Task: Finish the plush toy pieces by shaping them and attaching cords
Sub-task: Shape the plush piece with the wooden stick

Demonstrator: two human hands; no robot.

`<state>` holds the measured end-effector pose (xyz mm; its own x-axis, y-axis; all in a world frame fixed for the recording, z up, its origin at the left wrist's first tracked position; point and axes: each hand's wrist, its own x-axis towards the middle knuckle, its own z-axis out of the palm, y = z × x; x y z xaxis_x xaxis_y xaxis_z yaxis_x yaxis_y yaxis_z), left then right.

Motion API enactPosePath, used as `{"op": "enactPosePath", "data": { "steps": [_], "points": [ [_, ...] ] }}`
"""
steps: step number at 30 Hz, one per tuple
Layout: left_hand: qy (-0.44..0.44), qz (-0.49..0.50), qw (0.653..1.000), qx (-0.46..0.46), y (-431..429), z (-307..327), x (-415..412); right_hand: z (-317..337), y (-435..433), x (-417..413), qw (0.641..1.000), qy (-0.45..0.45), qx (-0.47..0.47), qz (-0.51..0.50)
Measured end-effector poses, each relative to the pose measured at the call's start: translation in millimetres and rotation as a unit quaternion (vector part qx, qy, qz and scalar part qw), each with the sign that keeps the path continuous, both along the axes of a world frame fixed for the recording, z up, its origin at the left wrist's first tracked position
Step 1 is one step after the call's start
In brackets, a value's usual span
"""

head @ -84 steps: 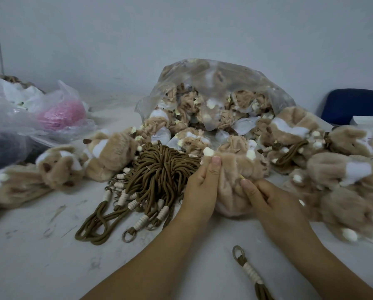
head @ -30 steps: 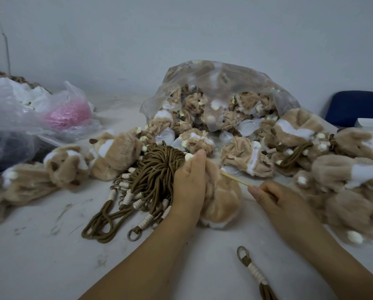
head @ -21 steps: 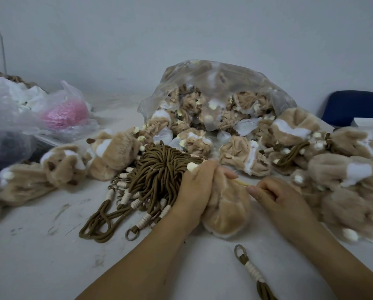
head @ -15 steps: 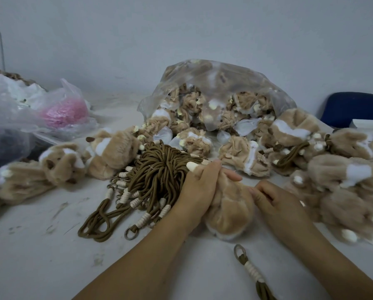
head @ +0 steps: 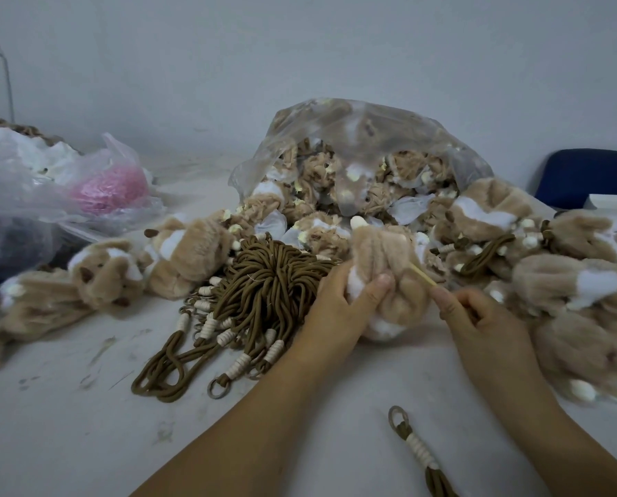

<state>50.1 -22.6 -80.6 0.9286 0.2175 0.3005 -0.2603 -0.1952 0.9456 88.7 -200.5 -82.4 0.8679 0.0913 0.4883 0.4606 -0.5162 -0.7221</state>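
Observation:
My left hand (head: 339, 310) grips a tan and white plush toy piece (head: 389, 267) and holds it upright just above the table. In my right hand (head: 479, 317) is a thin wooden stick (head: 421, 274), pinched in the fingers, its tip pushed into the plush's right side. A bundle of brown cords (head: 260, 292) with white wrapped ends and metal rings lies just left of my left hand. One single cord (head: 418, 450) lies near the front edge between my arms.
An open clear bag (head: 364, 138) of inside-out plush pieces stands behind my hands. Shaped plush toys are heaped at the right (head: 568, 281) and at the left (head: 178, 256). Plastic bags, one with pink material (head: 109, 188), sit far left. A blue chair (head: 593, 174) is back right.
The plush piece was lying low under my left hand; it has been lifted and turned upright. My right hand has drawn back a little, and the stick shows again at the plush's side.

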Motion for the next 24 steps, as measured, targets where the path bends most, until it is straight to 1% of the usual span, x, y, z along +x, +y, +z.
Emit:
{"op": "enactPosePath", "data": {
  "steps": [1, 3, 5, 7, 10, 11, 15, 18, 21, 24],
  "points": [
    [0.009, 0.029, 0.999, 0.042, 1, -2, 2, 0, -1, 0, 1.0, 0.004, 0.008, -0.003],
    [-0.002, 0.074, 0.99, 0.116, 5, -7, 4, 0, -2, 0, 1.0, 0.01, 0.015, -0.004],
    [-0.019, 0.105, 0.982, 0.155, 9, -8, 4, 1, -2, 1, 1.0, 0.007, 0.004, -0.003],
    [-0.034, 0.132, 0.979, 0.149, 13, -8, 4, 2, -2, 2, 1.0, -0.005, -0.018, 0.001],
    [-0.064, 0.167, 0.981, 0.08, 17, -3, 3, 5, -2, 1, 0.999, -0.017, -0.042, 0.004],
    [-0.076, 0.179, 0.978, 0.073, 19, -2, 3, 6, -3, 0, 0.999, -0.019, -0.049, 0.003],
    [-0.119, 0.243, 0.959, 0.089, 23, 1, 4, 6, -5, 1, 0.997, -0.042, -0.072, -0.008],
    [-0.154, 0.283, 0.943, 0.086, 26, 6, -1, 3, -4, 2, 0.994, -0.044, -0.099, -0.007],
    [-0.162, 0.285, 0.941, 0.086, 28, 8, -2, 0, -4, 3, 0.993, -0.014, -0.117, -0.001],
    [-0.161, 0.285, 0.938, 0.11, 29, 4, 1, -1, -4, 2, 0.993, 0.027, -0.116, -0.001]
  ]
}}
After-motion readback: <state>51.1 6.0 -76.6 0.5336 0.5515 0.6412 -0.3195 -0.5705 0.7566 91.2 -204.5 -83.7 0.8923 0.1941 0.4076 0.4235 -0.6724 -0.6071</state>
